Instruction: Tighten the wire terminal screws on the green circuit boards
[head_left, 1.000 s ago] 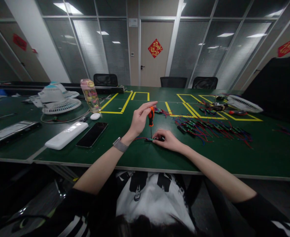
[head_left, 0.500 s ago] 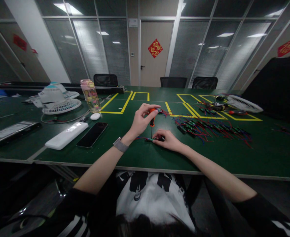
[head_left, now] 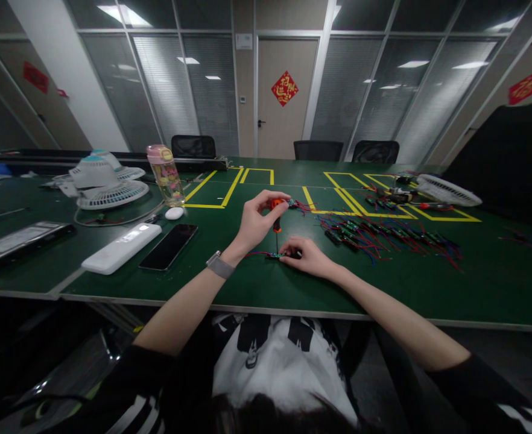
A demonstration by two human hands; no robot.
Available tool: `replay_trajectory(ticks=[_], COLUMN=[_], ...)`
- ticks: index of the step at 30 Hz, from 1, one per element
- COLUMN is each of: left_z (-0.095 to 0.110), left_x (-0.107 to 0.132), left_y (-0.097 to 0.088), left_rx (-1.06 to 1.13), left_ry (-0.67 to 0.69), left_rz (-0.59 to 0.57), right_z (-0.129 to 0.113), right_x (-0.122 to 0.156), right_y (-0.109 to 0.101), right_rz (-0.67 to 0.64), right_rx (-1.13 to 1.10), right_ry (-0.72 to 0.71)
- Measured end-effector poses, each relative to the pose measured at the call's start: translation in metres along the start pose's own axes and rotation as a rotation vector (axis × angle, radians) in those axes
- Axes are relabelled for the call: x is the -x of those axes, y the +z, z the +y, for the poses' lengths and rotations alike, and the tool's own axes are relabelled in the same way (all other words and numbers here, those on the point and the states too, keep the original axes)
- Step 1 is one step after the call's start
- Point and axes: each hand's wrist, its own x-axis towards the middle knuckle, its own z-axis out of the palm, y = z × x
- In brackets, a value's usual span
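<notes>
My left hand is closed on the orange and black handle of a screwdriver, which stands nearly upright with its shaft pointing down. The tip meets a small green circuit board lying on the green table. Red and blue wires trail from the board's left end. Pinched on the board's right end are the fingers of my right hand, its side resting on the tabletop. Behind the screwdriver lies another little board with wires, partly hidden by my left fingers.
Several wired circuit boards lie piled to the right. On the left are a black phone, a white power bank, a small white case, a pink-lidded bottle and a white fan. Another fan part sits far right.
My left fingers have shifted slightly around the screwdriver handle, and the handle leans a touch further left. My right hand stays in place on the board.
</notes>
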Motion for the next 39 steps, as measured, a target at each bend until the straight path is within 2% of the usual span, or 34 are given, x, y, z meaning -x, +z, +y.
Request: replay_trajectory(ticks=[4, 8, 12, 17, 21, 24, 31, 34, 39], left_z=[-0.0006, -0.0016, -0.0025, -0.0028, -0.0036, -0.0027, -0.0054, -0.0034, -0.0026], left_x=[-0.0011, -0.0031, -0.003, -0.0004, 0.0006, -0.0004, -0.003, -0.0019, -0.0006], left_y=[-0.0016, -0.0028, -0.0022, -0.0006, -0.0003, -0.0012, -0.0014, -0.0003, -0.0002], left_rx=[-0.03, 0.11, 0.213, 0.119, -0.003, -0.035, 0.173, 0.167, 0.015], left_ry=[0.011, -0.024, -0.05, -0.036, 0.037, 0.028, -0.042, -0.052, -0.004], left_rz=[-0.021, -0.115, -0.151, -0.109, -0.055, -0.065, -0.149, -0.107, 0.0], right_z=[0.0004, -0.0003, -0.0002, -0.001, -0.0023, -0.0019, -0.0002, -0.0001, -0.0001], right_x=[-0.0001, 0.0, 0.0002, 0.0002, 0.0002, 0.0002, -0.0001, -0.0002, 0.0], right_y=[0.0001, -0.0002, 0.0, -0.0004, -0.0009, -0.0006, 0.0, 0.0001, -0.0001], right_rz=[0.0, 0.002, 0.005, 0.001, -0.001, 0.005, 0.006, 0.002, -0.001], right_rx=[-0.006, -0.001, -0.003, -0.012, -0.014, -0.014, -0.007, -0.006, 0.001], right_ry=[-0.002, 0.003, 0.006, 0.012, 0.022, 0.013, -0.002, 0.002, 0.004])
